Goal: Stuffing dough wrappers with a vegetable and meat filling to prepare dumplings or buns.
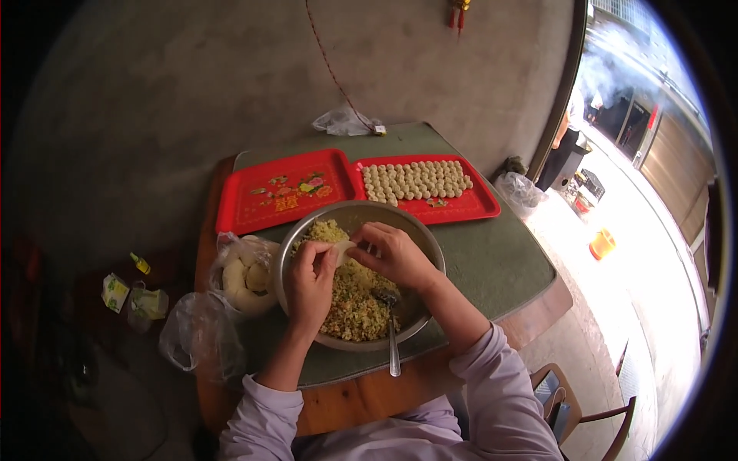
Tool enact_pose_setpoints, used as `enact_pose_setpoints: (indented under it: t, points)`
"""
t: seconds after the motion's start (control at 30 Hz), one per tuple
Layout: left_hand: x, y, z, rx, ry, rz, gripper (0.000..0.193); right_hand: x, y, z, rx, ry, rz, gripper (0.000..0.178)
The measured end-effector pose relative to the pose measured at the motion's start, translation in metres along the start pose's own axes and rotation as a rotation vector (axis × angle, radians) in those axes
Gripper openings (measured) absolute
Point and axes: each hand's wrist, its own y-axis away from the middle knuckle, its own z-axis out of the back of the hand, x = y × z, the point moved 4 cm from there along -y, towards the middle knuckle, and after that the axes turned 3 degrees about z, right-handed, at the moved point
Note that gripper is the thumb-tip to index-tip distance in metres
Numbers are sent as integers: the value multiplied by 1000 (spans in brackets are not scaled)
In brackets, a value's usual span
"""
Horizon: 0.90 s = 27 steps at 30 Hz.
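Above a large steel bowl (417, 311), both my hands hold a small pale dough wrapper (343, 251) between their fingertips. My left hand (310, 278) is closed in a pinch on its left edge, and my right hand (398, 255) is pinched on the other side. Chopped yellow-green filling (355, 309) with orange bits lies in the bowl below. A metal spoon (393, 343) rests in it, handle over the near rim. Left of the bowl, pale dough pieces (247, 275) sit in a plastic bag. Whether filling is inside the wrapper cannot be made out.
Behind the bowl, a red tray (242, 209) bears only its printed flowers. Beside it, another red tray (486, 201) holds rows of small dumplings (419, 181). A loose plastic bag (201, 334) hangs at the table's left edge. A wooden chair (565, 411) with phones stands at the lower right.
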Motion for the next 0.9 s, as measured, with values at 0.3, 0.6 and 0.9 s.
enact_pose_setpoints:
  t: [0.3, 0.6, 0.9]
  points:
    - [4, 0, -4, 3, -15, -18, 10, -5, 0, -2, 16, 13, -48, 19]
    - [-4, -1, -4, 47, 44, -96, 7, 3, -1, 2, 3, 4, -133, 17]
    - [-3, -2, -2, 49, 86, -96, 10, 4, -4, 5, 20, 86, -139, 17]
